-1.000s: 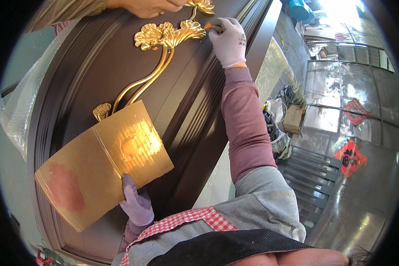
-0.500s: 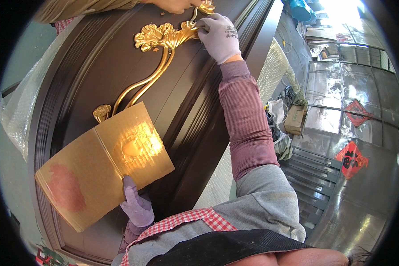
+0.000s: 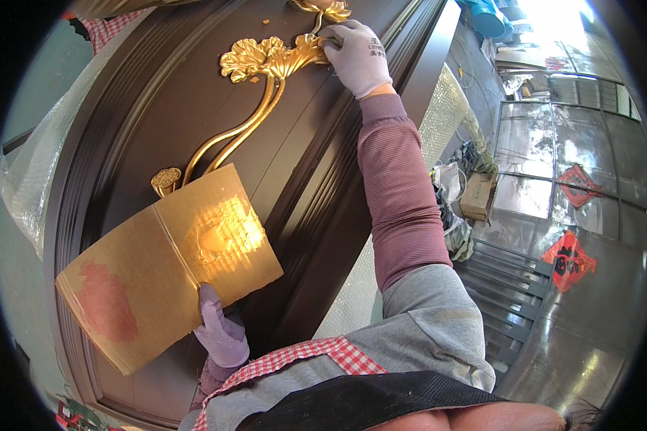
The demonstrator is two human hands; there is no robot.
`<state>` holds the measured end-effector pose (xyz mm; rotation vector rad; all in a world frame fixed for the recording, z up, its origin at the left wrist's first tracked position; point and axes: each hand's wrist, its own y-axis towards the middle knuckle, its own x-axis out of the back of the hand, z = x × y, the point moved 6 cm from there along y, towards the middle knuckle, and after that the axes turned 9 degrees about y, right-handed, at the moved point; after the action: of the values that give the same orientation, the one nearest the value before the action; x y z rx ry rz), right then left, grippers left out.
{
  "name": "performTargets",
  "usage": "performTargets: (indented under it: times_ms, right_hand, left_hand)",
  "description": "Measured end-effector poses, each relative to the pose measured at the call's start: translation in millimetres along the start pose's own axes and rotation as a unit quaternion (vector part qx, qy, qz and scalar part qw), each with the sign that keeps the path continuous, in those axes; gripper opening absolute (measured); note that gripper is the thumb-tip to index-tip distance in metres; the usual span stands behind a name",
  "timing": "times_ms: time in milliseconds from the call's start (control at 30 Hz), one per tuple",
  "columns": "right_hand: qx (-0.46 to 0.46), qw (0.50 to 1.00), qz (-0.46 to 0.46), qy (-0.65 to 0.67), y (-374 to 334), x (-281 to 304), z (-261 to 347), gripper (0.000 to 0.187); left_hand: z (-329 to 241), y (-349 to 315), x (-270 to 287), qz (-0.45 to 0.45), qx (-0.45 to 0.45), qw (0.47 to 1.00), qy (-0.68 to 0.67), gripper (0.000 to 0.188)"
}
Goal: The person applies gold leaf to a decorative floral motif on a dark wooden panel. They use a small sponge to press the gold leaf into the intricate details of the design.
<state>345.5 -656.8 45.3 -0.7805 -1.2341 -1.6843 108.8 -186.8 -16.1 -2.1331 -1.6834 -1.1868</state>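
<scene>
My left hand (image 3: 223, 335), in a light purple glove, grips the lower edge of a folded piece of cardboard (image 3: 158, 244), thumb on top. The cardboard carries a wet, shiny gold paint patch (image 3: 230, 237) on its right half and a dull red stain (image 3: 106, 302) on its left. My right hand (image 3: 357, 59), gloved too, is closed at the right end of a gold leaf-shaped relief (image 3: 272, 59); whatever its fingers hold is hidden. Gold stems run from the leaf down to a gold seed pod (image 3: 167, 178). The relief sits on a dark brown panel (image 3: 187, 100).
Grooved moulding borders the panel. Bubble wrap (image 3: 43, 179) lies at its left, with more on the right. Beyond stand a cardboard box (image 3: 477, 195), a grey slatted rack (image 3: 507, 287), metal-framed panes with red diamond papers (image 3: 569, 261), and a blue bucket (image 3: 487, 20).
Another person's bare hand at the top edge has withdrawn from the upper gold flower, leaving it in fuller view. My right hand has shifted only slightly; the cardboard is almost still.
</scene>
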Motion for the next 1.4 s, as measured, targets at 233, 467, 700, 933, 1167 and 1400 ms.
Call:
performTargets:
  times_ms: [233,467,700,933,1167,1400]
  right_hand:
    - [0.0,1.0,0.006,-0.03,5.5,3.7,-6.1,0.021]
    - [-0.019,0.999,0.031,0.018,7.6,-7.0,6.7,0.022]
    - [0.005,0.997,-0.071,0.01,7.7,7.2,-5.2,0.023]
    - [0.023,0.997,0.03,0.063,14.5,-6.1,21.1,0.024]
    - [0.043,0.999,0.018,0.0,25.4,-15.6,11.1,0.021]
    - [0.033,0.998,0.039,-0.033,26.4,-19.3,10.1,0.02]
  left_hand:
    - [-1.8,3.7,0.0,0.016,-0.016,0.999,0.034,0.055]
    - [5.7,-5.9,-1.5,0.056,0.037,0.997,0.027,0.053]
    - [-4.5,8.6,-0.1,0.035,0.029,0.999,0.013,0.046]
    - [-3.1,5.8,0.3,0.047,0.027,0.998,0.039,0.046]
    - [0.1,2.8,0.4,0.033,0.049,0.998,0.027,0.045]
    - [2.8,-2.7,-0.7,0.05,0.07,0.996,0.021,0.048]
